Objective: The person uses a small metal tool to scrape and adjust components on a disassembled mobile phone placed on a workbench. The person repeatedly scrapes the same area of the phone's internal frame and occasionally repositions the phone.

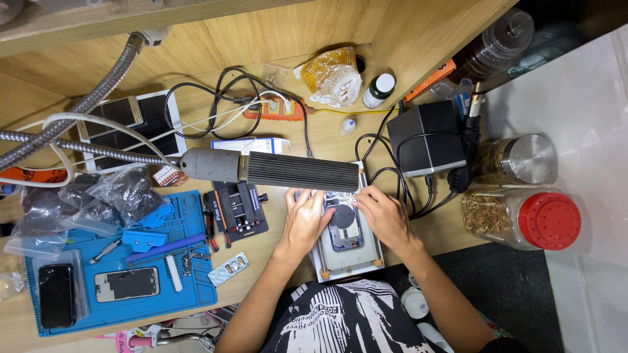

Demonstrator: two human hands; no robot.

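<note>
An opened smartphone (345, 230) lies back-up on a white heating pad (347, 258) at the desk's front edge, its dark coil and inner parts showing. My left hand (306, 219) rests on the phone's left side with the fingers pressing along its edge. My right hand (383, 212) is on the phone's upper right corner, fingertips pinched together at the top edge; whether they hold anything I cannot tell. A ribbed dark lamp head (302, 171) on a flexible metal arm hangs just beyond both hands.
A blue work mat (186, 287) at the left carries tools, a phone chassis (127, 284) and a black phone (55, 295). A black clamp fixture (237, 208) sits left of my hands. A black power box (426, 137), cables and red-lidded jar (523, 219) stand right.
</note>
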